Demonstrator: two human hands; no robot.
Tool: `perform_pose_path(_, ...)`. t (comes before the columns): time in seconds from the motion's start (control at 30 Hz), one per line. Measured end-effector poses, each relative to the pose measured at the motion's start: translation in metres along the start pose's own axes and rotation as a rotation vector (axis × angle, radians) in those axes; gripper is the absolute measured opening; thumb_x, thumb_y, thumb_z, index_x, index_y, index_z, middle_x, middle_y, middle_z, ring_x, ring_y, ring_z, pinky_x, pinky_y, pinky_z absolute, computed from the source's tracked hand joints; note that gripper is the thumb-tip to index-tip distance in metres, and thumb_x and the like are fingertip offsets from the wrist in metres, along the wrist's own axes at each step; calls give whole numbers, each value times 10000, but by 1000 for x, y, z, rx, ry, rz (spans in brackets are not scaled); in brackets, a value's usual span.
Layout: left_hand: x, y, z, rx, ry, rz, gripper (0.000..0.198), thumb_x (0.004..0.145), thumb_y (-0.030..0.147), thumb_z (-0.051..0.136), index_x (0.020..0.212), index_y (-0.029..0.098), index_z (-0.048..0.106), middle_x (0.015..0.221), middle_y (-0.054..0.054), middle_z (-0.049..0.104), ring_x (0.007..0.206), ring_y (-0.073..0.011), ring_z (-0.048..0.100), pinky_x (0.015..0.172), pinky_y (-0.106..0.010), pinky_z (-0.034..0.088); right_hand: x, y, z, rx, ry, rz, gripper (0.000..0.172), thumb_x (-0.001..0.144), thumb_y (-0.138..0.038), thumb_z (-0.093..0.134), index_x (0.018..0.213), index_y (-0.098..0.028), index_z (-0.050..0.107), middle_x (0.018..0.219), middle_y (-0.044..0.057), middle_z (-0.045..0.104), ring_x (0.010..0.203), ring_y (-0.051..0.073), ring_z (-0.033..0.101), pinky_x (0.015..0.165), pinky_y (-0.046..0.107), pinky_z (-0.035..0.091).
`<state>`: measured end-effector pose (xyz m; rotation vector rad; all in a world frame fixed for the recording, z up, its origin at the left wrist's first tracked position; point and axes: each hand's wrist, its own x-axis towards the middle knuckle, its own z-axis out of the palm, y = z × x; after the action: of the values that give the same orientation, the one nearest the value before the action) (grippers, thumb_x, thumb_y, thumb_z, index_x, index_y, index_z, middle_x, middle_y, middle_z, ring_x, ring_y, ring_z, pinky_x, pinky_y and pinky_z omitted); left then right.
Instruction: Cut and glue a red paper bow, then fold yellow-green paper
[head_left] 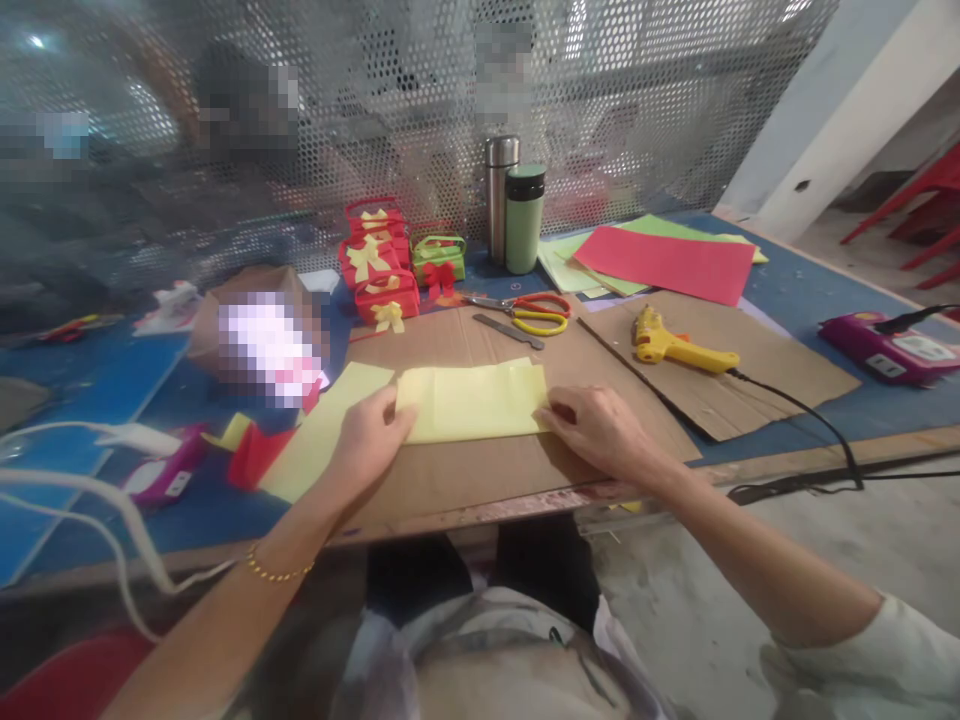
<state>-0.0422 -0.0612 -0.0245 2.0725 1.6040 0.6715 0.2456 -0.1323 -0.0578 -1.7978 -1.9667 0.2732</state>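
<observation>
A folded sheet of yellow paper (pixel 472 402) lies across the cardboard in front of me, creased near both ends. My left hand (pixel 373 428) pinches its left end between thumb and fingers. At the opposite end, my right hand (pixel 592 422) grips the right edge the same way. Another pale yellow sheet (pixel 319 435) lies partly under my left wrist. Beyond the folded paper are scissors (pixel 536 310) with red and yellow handles and a flat grey metal strip (pixel 506 331). Brown cardboard (pixel 450 485) covers the table under my hands.
A yellow glue gun (pixel 679 350) rests on cardboard at right, its cord trailing over the edge. Small red paper baskets (pixel 379 265) and a green one (pixel 440 262) stand at the back, near a green bottle (pixel 524 225) and steel flask (pixel 496 200). Purple power sockets (pixel 889 347) sit far right.
</observation>
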Motion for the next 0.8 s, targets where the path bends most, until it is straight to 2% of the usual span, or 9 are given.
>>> perform_pose_path(0.1, 9, 6, 2, 144, 12, 5, 293, 791, 315, 574, 627, 242, 343, 576, 46, 408, 588, -148, 407, 596, -283, 283, 1, -4, 4, -58, -25, 82, 202, 915, -302, 535, 733, -222, 570, 622, 7, 583, 568, 153, 480, 577, 296, 228)
perform_pose_path(0.2, 13, 7, 2, 165, -2, -4, 239, 789, 302, 569, 674, 246, 367, 596, 49, 416, 594, -153, 410, 605, -281, 280, 2, -4, 7, -73, -27, 100, 135, 914, -292, 534, 920, -210, 640, 684, 11, 645, 599, 166, 526, 582, 289, 236)
perform_pose_path(0.27, 15, 6, 2, 156, -21, -16, 217, 793, 305, 560, 690, 246, 378, 613, 45, 433, 607, -157, 425, 612, -281, 285, 2, -4, 7, -105, -35, 110, 135, 927, -291, 525, 886, -216, 630, 681, 14, 643, 589, 169, 514, 574, 298, 224)
perform_pose_path(0.37, 17, 1, 2, 145, -74, -25, 264, 816, 323, 542, 666, 245, 339, 604, 47, 403, 603, -151, 403, 612, -284, 277, 4, -5, 6, -147, 17, -4, 226, 953, -248, 482, 736, -227, 544, 734, 49, 643, 658, 179, 534, 599, 306, 264)
perform_pose_path(0.47, 19, -4, 2, 117, -110, -32, 284, 830, 342, 534, 663, 248, 324, 592, 53, 377, 598, -150, 390, 606, -286, 270, 6, -6, 4, -124, 90, -162, 216, 941, -192, 464, 729, -230, 484, 816, 83, 650, 769, 199, 571, 669, 299, 332)
perform_pose_path(0.53, 18, -6, 2, 98, -103, -45, 267, 835, 355, 531, 680, 250, 341, 606, 50, 414, 606, -156, 423, 604, -286, 276, 7, -6, 3, -103, 68, -112, 199, 942, -206, 471, 747, -238, 464, 748, 59, 623, 689, 187, 547, 629, 295, 308)
perform_pose_path(0.63, 15, -7, 2, 87, -69, -51, 259, 849, 372, 518, 700, 254, 343, 619, 47, 442, 603, -159, 447, 601, -284, 282, 8, -8, 3, -116, -28, 61, 184, 972, -267, 466, 790, -243, 478, 643, 18, 590, 553, 173, 490, 559, 302, 216)
perform_pose_path(0.8, 7, -5, 1, 111, -73, -39, 268, 877, 389, 479, 712, 267, 308, 567, 58, 400, 561, -157, 416, 582, -282, 283, 7, -11, 6, -167, -117, 130, 170, 986, -263, 436, 904, -222, 579, 726, 58, 717, 604, 204, 608, 569, 303, 206)
